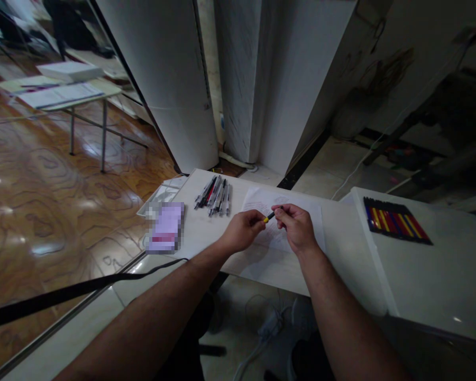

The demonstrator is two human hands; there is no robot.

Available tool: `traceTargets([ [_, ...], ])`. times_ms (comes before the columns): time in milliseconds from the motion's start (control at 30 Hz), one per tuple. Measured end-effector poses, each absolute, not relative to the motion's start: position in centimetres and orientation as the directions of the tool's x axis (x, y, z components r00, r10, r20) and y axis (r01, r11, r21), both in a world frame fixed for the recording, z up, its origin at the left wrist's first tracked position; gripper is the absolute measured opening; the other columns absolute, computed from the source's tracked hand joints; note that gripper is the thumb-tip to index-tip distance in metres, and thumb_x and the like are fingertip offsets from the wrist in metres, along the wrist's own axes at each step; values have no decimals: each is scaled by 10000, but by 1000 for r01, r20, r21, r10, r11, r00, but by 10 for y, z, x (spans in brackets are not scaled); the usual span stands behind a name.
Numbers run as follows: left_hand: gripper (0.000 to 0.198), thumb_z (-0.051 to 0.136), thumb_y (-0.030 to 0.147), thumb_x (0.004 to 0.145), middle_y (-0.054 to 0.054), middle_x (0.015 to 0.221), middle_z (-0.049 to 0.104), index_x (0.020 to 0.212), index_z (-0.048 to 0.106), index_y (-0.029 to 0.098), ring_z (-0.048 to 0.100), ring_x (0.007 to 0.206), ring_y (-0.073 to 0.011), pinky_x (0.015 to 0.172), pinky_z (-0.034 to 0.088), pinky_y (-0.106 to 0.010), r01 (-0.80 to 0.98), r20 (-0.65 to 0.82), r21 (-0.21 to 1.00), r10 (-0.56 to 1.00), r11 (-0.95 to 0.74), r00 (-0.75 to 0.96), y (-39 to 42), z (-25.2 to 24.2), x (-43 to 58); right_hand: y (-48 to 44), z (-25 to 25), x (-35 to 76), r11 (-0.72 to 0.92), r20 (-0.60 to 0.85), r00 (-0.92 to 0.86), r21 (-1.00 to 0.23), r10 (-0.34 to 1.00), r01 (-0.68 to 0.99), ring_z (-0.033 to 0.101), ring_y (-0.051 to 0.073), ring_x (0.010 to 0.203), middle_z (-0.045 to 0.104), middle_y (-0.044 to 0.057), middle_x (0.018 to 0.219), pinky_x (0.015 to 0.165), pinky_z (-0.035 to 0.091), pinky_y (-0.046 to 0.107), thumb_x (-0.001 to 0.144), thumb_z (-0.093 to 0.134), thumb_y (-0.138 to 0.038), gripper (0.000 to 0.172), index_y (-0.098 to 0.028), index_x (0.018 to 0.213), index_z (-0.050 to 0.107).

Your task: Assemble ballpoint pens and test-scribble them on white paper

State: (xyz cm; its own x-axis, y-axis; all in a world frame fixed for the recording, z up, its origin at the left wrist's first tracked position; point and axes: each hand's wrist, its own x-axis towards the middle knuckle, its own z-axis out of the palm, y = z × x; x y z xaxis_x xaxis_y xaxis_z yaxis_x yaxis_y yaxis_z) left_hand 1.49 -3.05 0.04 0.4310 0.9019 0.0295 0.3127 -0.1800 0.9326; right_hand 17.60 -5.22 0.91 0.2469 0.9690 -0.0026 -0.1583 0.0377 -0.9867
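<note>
My left hand pinches the yellow end of a slim black-and-yellow pen. At the pen's dark end, the fingers of my right hand are closed on it. Both hands hold it above a white sheet of paper with lines of writing, partly hidden by my hands. Left of the paper, a loose pile of several pens, mostly clear-barrelled with black parts and one red, lies on the white table.
A blurred-out purple item is at the table's left edge. On the white surface at right lies a row of red, yellow and blue pens with dark ends. A black strap crosses the lower left. Cables lie under the table.
</note>
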Motion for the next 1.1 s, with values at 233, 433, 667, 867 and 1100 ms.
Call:
traceTargets([
  [233,145,601,261,796,-19,762,687,843,680,150,574,667,-123,630,426,-231,374,84,894,912,-247,402,-32,4,16,-52,9,175,38,-2,258,-988,966,-151,441,75,490,596,-18,616,447,349,221,682,743,-327,190,-162,771,716],
  [433,129,609,256,792,-19,758,697,835,680,158,582,652,-123,619,432,-230,407,106,876,926,-260,363,-34,8,16,-52,8,174,46,3,265,-987,964,-157,443,75,489,605,-14,630,443,353,222,681,747,-343,206,-164,777,716],
  [667,158,650,288,777,-22,775,704,855,673,153,609,664,-126,616,465,-226,354,115,904,934,-239,338,-34,8,16,-51,4,173,0,-35,234,-988,972,-152,444,79,469,556,-37,554,435,355,224,659,780,-420,285,-168,729,666],
  [867,230,640,258,792,-42,896,744,992,713,173,657,752,-147,713,513,-257,409,86,881,930,-239,357,-33,6,14,-48,6,182,54,-14,358,-982,934,-180,462,83,501,553,-40,575,450,362,217,687,754,-403,270,-170,804,685],
  [1100,271,641,222,777,-49,956,744,1034,716,181,684,847,-172,757,550,-268,427,58,878,934,-216,353,-31,-1,15,-47,6,187,71,-18,371,-972,929,-223,475,82,519,565,-35,598,453,370,208,691,752,-381,278,-168,860,697],
])
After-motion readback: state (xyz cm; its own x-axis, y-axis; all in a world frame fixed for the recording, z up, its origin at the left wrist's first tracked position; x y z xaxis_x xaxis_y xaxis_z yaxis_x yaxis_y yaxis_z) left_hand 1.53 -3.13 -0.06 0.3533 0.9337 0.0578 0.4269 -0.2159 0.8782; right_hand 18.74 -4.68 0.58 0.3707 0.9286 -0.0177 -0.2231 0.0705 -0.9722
